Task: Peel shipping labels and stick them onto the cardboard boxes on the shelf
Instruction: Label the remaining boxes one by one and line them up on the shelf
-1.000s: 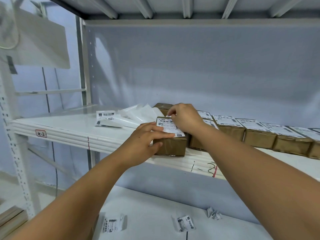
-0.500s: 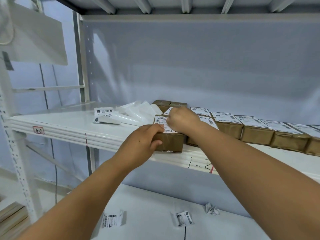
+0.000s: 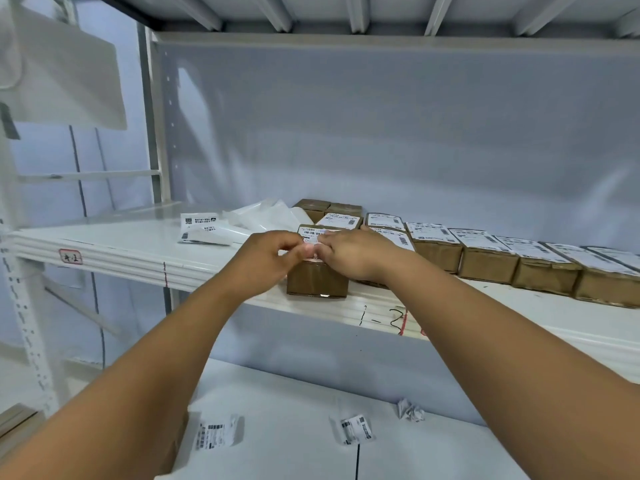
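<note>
A brown cardboard box (image 3: pixel 317 278) stands upright at the front edge of the white shelf (image 3: pixel 138 251). A white shipping label (image 3: pixel 311 231) with barcodes lies flat on its top. The label's near part is hidden under the left hand (image 3: pixel 273 261) and right hand (image 3: pixel 353 252), whose fingertips meet there. To the right, a row of labelled boxes (image 3: pixel 488 266) runs side by side along the shelf, each with a white label on top. Behind the front box sit two more labelled boxes (image 3: pixel 384 221), and behind those two bare boxes (image 3: pixel 311 206). Loose labels (image 3: pixel 199 221) lie on the shelf to the left.
</note>
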Demonstrator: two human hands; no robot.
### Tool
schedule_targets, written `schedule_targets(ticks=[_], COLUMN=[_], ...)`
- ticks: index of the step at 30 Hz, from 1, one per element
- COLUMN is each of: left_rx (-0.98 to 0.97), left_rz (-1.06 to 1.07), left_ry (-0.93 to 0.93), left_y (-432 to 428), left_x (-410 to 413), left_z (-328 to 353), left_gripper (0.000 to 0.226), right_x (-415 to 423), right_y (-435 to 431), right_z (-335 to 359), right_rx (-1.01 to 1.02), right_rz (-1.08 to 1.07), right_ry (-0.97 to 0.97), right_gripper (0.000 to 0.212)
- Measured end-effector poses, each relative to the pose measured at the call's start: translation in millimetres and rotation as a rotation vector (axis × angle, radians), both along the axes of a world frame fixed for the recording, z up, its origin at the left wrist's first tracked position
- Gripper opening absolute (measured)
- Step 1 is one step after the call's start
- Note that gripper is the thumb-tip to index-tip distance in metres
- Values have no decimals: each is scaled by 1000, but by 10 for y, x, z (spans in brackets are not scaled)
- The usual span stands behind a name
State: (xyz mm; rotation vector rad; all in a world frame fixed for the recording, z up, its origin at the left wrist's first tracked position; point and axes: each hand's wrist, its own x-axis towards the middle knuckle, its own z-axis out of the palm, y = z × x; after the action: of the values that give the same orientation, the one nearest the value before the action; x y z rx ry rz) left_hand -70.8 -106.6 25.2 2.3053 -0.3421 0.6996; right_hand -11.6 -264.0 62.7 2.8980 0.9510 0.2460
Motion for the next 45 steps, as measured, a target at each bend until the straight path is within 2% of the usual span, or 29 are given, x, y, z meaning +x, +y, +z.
schedule_targets(ticks=[2,4,7,9,17,22,23,25,26,30,32,34,35,36,38,39,45], left_rx=[-6,-27,-160,-199,-139,-139,-138,-144,-162,-187,-209,-256,-300,-354,-454,-503,-649], left_rz=[32,18,-165,-232,-267,-292,-282,-280,-268,-176,-66,-74,-123,-162,-221,-236,-230], left_ry=[52,123,331,402,525,579,602,629,624,500,386,298,273,264,235,211,10], left_y=[-14,-55,-69,-10,227,262,256,221,190,140,113,76,63,35,-46,-97,-432], left_x=[84,152,178,203,404,494,504,463,407,265,190,124,94,62,6,-29,-153], left_z=[80,110,113,124,67,33,29,48,86,81,16,-87,-150,-195,-243,-237,51], left_gripper=[23,15,26,29,83,106,95,40,27,26,36,71,80,73,38,32,48], right_x=[14,28,41,51,93,108,105,84,81,18,-28,-108,-157,-196,-276,-308,-412], right_y=[5,1,-17,-29,-62,-63,-66,-70,-70,-63,-41,-4,13,33,38,25,-253], right_z=[-20,-45,-76,-82,-41,-39,-38,-42,-32,-12,-13,-51,-83,-120,-171,-184,-149], right_rx=[-24,8,60,74,45,54,63,73,71,31,47,111,148,192,323,419,1110], right_rz=[-49,-77,-98,-117,-172,-188,-197,-209,-207,-226,-248,-255,-248,-238,-213,-192,45], right_ry=[14,61,106,126,150,164,173,174,152,23,-39,-85,-111,-135,-146,-124,69], right_gripper=[57,60,60,60,64,64,65,67,69,76,75,72,70,68,66,64,55])
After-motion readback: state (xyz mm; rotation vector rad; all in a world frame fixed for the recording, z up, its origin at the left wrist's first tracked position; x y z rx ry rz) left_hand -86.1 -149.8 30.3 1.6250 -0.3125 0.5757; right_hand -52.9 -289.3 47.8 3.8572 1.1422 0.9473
